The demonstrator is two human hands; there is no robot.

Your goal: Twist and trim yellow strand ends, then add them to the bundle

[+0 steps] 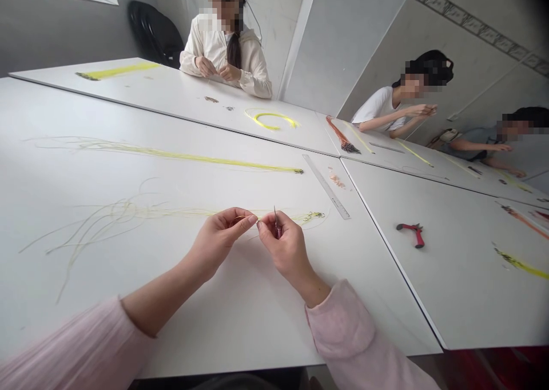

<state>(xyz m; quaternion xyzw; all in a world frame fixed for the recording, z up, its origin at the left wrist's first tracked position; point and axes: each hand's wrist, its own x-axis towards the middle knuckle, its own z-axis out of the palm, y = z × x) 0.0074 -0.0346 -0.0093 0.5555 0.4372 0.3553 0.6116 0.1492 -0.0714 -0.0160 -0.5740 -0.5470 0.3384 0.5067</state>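
Note:
My left hand (221,238) and my right hand (283,246) meet above the white table (240,321), fingertips nearly touching. The left thumb and fingers pinch a thin pale strand. My right fingers grip a slim dark metal pin (276,221) standing upright, possibly with strand ends; its exact kind is too small to tell. Fine pale yellow strands (115,215) trail left and right behind my hands, ending in a dark tangled tip (313,215). Farther up lies a long yellow strand bundle (180,156) with a dark end.
A steel ruler (326,187) lies right of my hands, near a table joint. Red-handled pliers (412,234) lie on the adjoining table. More yellow strands and a reddish bundle (342,135) lie on far tables. Several seated people work beyond them, their hands apart from mine.

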